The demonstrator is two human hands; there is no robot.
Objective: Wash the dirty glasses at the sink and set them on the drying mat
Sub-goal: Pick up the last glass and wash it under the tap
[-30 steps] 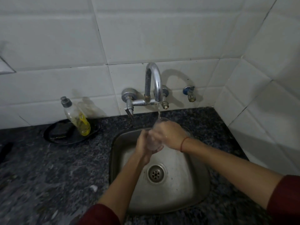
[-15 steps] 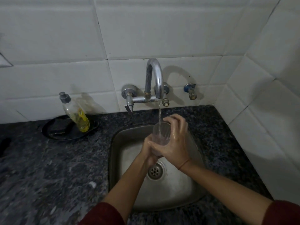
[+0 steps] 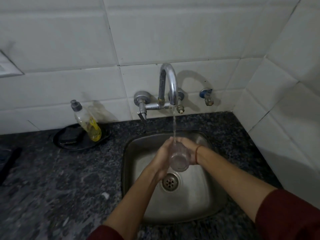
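Head view showed both hands meeting over the steel sink (image 3: 199,196), with a clear glass (image 3: 179,161) held between them under the thin stream of water (image 3: 174,125) falling from the curved tap (image 3: 168,84). The glass was tilted, its round base turned toward the camera, and it hung just above the drain (image 3: 170,181) without touching the basin. The left hand (image 3: 161,157) lay against the glass's left side, its fingers (image 3: 170,142) curved up round the wall toward the rim. The right hand (image 3: 189,148) gripped the opposite side, its fingers wrapped over the upper part where the water struck; how far they reached round was hidden by the glass and the stream. A red thread (image 3: 196,153) circled the right wrist. On the dark speckled worktop (image 3: 69,179) to the left, well apart from the sink, a soap bottle (image 3: 88,121) with yellow liquid leaned in a black dish (image 3: 72,141) by the tiled wall.
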